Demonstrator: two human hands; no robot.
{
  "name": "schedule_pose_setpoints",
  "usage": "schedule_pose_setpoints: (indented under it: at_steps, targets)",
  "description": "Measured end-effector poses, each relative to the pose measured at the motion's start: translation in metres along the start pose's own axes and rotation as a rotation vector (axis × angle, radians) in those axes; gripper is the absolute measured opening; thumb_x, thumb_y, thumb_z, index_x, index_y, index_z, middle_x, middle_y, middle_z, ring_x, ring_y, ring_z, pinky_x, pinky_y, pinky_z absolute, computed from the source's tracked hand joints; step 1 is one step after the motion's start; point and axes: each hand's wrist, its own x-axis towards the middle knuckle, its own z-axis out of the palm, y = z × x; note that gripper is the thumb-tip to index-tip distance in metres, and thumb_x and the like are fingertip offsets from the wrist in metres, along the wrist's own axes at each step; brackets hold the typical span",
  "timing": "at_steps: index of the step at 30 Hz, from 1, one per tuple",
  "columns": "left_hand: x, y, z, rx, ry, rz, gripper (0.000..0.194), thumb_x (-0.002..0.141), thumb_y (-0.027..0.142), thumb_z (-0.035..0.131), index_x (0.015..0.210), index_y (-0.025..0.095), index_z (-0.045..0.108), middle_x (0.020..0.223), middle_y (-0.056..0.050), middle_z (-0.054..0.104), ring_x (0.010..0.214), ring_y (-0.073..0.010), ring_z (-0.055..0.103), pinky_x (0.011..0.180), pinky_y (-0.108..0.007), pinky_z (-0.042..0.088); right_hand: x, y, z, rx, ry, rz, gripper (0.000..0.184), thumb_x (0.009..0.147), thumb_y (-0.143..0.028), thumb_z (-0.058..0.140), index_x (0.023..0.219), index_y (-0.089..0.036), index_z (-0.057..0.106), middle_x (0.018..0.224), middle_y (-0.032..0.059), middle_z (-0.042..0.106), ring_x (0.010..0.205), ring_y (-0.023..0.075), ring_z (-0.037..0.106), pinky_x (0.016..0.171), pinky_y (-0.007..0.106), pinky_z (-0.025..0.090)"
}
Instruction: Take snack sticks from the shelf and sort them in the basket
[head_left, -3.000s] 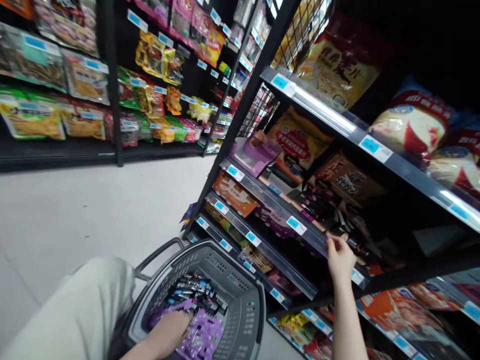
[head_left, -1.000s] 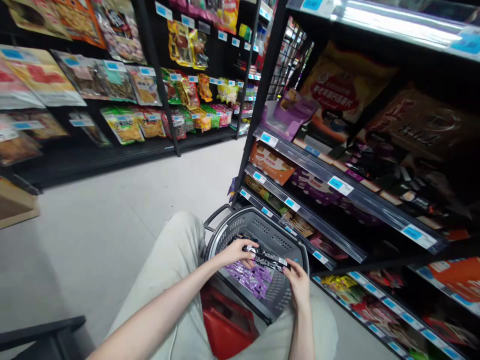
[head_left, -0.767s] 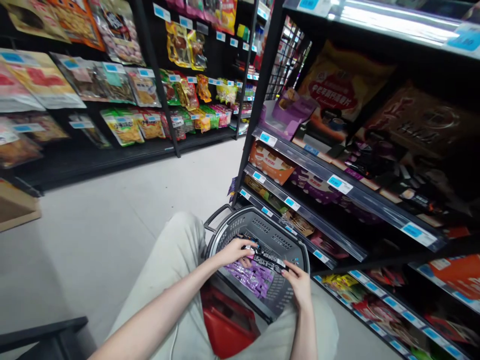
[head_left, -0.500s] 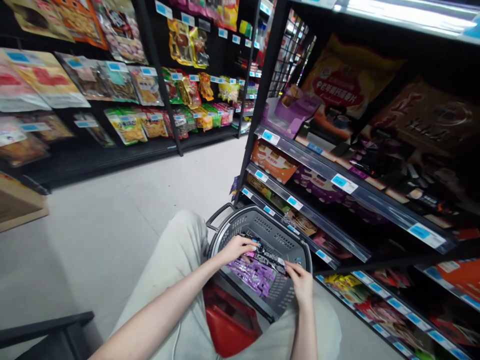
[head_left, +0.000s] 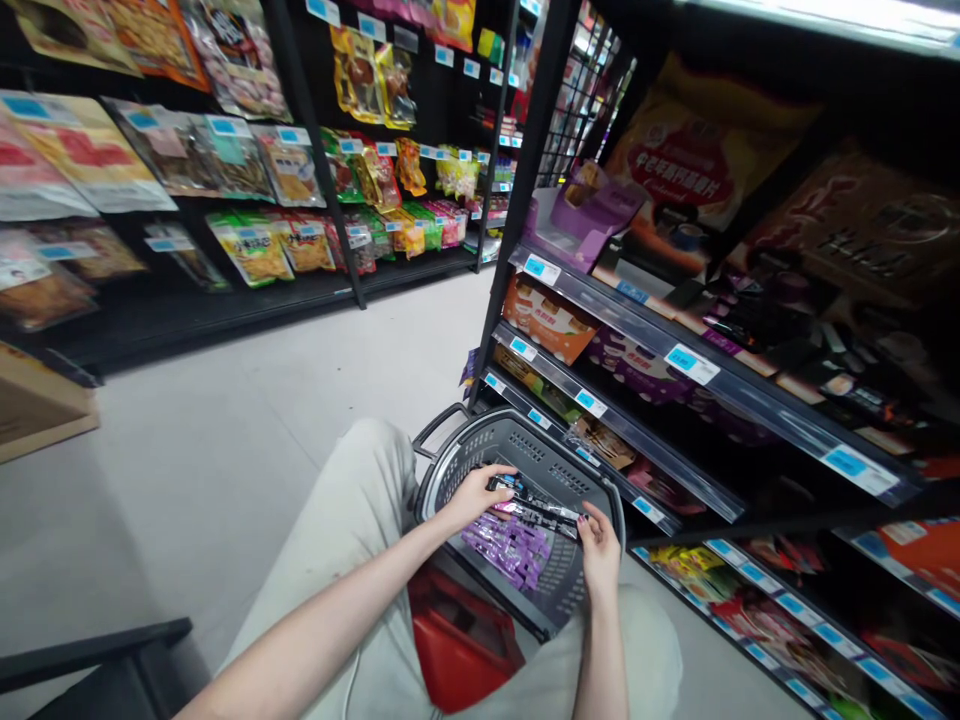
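Head view: L hand (head_left: 474,495) and R hand (head_left: 600,545) over grey basket (head_left: 559,590), w/ fingers curled, pinching opposite ends of a bundle of black sachets (head_left: 534,507); bundle held just above purple sachets (head_left: 510,545) in basket; red basket (head_left: 457,640) beneath; shelf unit (head_left: 652,350) to the right.

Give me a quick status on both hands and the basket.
Left hand and right hand both gripping a bundle of black packets. Bundle over the grey basket; purple packets beneath. Nothing obstructing.
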Motion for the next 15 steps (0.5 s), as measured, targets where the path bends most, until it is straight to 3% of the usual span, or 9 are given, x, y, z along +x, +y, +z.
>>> schedule_pose_setpoints:
  at_steps: [3,8,11,15]
  targets:
    - [-0.001,-0.001,0.002,0.091,0.031,0.036,0.043,0.059,0.035,0.062,0.096,0.014,0.055,0.102,-0.007,0.051,0.071,-0.0154,0.055,0.059,-0.031,0.049,-0.005,-0.001,0.011,0.135,-0.036,0.09,0.038,0.059,-0.033,0.063,0.094,-0.021,0.054,0.084,0.0014,0.057,0.072,0.0151,0.055,0.056,0.023,0.043]
    - [0.0,0.005,0.0,0.413,0.02,0.172,0.031,0.058,0.03,0.063,0.085,0.014,0.062,0.086,-0.004,0.062,0.084,-0.017,0.053,0.08,-0.028,0.038,-0.006,-0.001,0.019,0.229,0.031,0.176,0.029,0.055,-0.03,0.066,0.08,-0.02,0.055,0.066,-0.004,0.055,0.056,0.0101,0.052,0.05,0.02,0.04]
    - [0.001,0.007,-0.005,0.469,-0.112,0.127,0.035,0.056,0.031,0.065,0.086,0.014,0.063,0.082,-0.003,0.062,0.077,-0.0147,0.054,0.074,-0.024,0.038,-0.005,-0.001,0.018,0.225,0.049,0.171,0.027,0.055,-0.031,0.066,0.076,-0.019,0.055,0.061,-0.0047,0.054,0.052,0.0099,0.05,0.049,0.021,0.039]
    - [-0.002,0.005,-0.011,0.428,-0.426,-0.119,0.046,0.053,0.033,0.066,0.094,0.014,0.06,0.066,0.0,0.06,0.057,-0.0102,0.051,0.055,-0.019,0.036,-0.007,-0.006,0.016,0.028,0.009,0.085,0.026,0.057,-0.033,0.064,0.077,-0.017,0.06,0.071,0.0003,0.061,0.066,0.0152,0.054,0.063,0.025,0.04]
